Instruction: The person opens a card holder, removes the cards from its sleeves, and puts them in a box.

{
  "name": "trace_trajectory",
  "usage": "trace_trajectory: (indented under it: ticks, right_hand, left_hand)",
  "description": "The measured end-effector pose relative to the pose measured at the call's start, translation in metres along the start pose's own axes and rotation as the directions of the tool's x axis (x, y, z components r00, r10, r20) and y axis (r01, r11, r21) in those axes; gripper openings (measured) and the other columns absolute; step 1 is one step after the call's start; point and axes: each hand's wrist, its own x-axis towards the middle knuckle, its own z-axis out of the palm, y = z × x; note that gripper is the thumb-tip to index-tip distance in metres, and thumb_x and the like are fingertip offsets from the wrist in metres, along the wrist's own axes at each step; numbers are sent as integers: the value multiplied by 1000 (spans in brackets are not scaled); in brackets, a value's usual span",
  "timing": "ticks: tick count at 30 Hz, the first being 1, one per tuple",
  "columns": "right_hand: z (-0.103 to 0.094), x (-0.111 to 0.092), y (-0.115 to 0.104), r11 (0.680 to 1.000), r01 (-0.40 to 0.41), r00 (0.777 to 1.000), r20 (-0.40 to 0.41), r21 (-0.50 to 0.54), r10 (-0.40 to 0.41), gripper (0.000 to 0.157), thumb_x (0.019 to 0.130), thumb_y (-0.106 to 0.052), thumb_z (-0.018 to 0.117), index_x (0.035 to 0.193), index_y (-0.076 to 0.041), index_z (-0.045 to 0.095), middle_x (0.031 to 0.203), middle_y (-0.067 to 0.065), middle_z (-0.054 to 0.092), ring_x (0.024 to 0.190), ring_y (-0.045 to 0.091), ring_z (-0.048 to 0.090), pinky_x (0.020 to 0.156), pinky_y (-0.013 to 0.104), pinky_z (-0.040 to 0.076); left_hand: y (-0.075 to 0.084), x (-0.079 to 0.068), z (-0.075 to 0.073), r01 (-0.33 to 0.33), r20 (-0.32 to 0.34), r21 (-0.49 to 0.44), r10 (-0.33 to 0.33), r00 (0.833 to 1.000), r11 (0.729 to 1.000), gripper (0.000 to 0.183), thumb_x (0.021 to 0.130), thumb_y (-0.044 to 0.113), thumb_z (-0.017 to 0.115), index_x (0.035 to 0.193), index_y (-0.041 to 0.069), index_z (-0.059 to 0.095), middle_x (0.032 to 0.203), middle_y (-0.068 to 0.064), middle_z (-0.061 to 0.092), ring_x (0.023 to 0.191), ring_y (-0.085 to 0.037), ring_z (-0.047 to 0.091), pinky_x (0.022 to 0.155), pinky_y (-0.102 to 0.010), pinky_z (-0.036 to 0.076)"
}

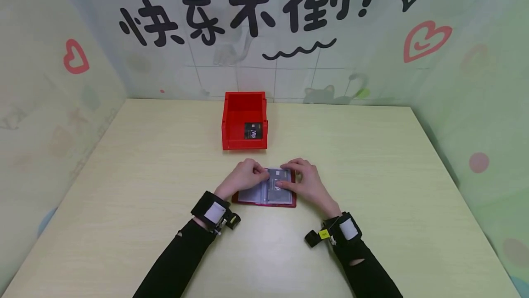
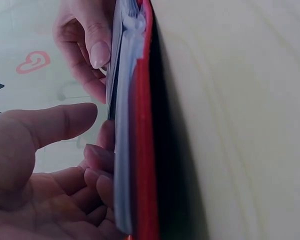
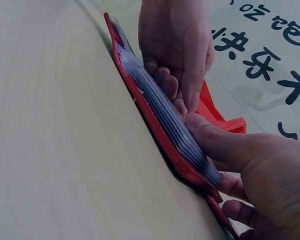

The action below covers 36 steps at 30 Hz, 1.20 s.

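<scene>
"Vip" on card [image 1: 252, 131], "快乐不倒!" on backdrop [image 1: 248, 70]

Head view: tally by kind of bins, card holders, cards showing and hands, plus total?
Red bin: 1
Card holder: 1
Cards showing: 2 (bin card, holder card)
Hands: 2 (left hand, right hand)
Total: 6

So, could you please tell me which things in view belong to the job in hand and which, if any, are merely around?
Part of the job:
open red card holder
dark card on its right-hand page
probably the red bin and the black Vip card inside it

Merely around:
wrist cameras, worn
lettered backdrop
</scene>
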Motion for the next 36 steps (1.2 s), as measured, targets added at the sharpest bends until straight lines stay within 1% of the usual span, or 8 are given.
trace_trajectory:
  ticks: [5,10,13,18,24,27,31,36]
  right_hand:
    - [0,0,-1,1000,-6,1000,-1,-5,6,46,80,-30,85,121,-12,73,120,9,65,104,25,53,90,36,33]
    - [1,0,0,1000,-13,1000,0,-10,13,46,81,-30,85,122,-13,72,121,9,64,105,26,53,94,42,32]
    - [2,-1,0,1000,-11,1000,-2,-16,11,46,81,-31,84,123,-13,72,121,9,64,106,26,53,96,43,32]
    - [2,-1,1,1000,-3,1000,-5,-29,3,46,81,-30,84,122,-13,72,122,10,64,105,26,53,97,44,33]
    - [1,-2,1,1000,6,1000,0,-26,-6,46,82,-29,84,123,-12,71,122,10,64,105,26,53,97,45,33]
    - [1,-2,1,999,9,1000,0,-33,-9,46,82,-29,84,123,-12,71,122,10,64,106,27,53,98,46,34]
    - [1,-2,0,999,21,1000,-7,-44,-21,46,82,-28,84,123,-11,71,122,11,64,106,27,54,98,48,34]
    - [1,-3,-1,999,16,1000,-4,-46,-16,47,82,-30,83,124,-12,71,122,10,64,106,27,53,98,47,34]
  left_hand:
    - [0,0,1,35,25,-19,-35,999,999,24,96,25,66,103,3,75,92,-10,69,81,-19,57,65,-24,40]
    - [1,0,4,44,23,-2,-44,999,999,24,97,27,66,100,5,73,85,-9,64,79,-19,56,64,-25,39]
    - [1,0,5,28,19,13,-28,999,1000,24,97,28,66,97,5,73,82,-7,62,77,-19,55,63,-25,37]
    - [0,0,6,2,16,19,-2,1000,1000,24,97,28,66,88,7,72,75,-5,56,74,-18,52,62,-25,33]
    - [0,0,6,-25,19,18,25,1000,1000,25,97,28,66,89,7,77,76,-5,58,76,-18,52,63,-26,33]
    - [0,0,7,-39,21,14,39,999,999,25,97,27,67,84,8,76,72,-4,56,75,-18,52,61,-25,32]
    - [1,-1,8,-24,11,9,23,1000,1000,26,95,27,69,77,9,72,65,-3,50,72,-17,51,60,-25,30]
    - [0,-1,9,8,-11,4,-8,1000,1000,27,94,27,71,75,9,69,62,-3,47,71,-18,50,61,-27,30]
